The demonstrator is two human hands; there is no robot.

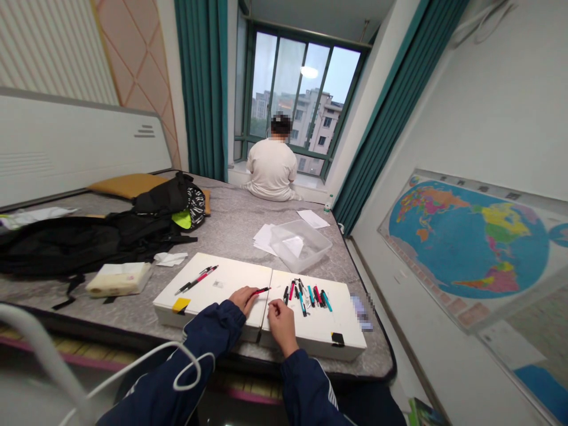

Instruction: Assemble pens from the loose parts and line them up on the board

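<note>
My left hand [242, 300] is closed on a red and black pen piece [262, 290], which points right over the seam between two white boxes. Just right of the seam, my right hand [283, 322] has its fingers pinched together; whatever may be between them is too small to make out. Beyond it, several black, red and teal pen parts [306, 296] lie scattered on the right white box [331, 296]. A few pens [197, 280], black and red, lie side by side on the left white box [239, 269].
Behind the boxes stands a clear plastic bin [319, 242] by white papers [262, 238]. A tissue pack [119, 279] and black bag [80, 239] lie left. A person in white [271, 168] sits by the window. A white cable [190, 361] crosses my left sleeve.
</note>
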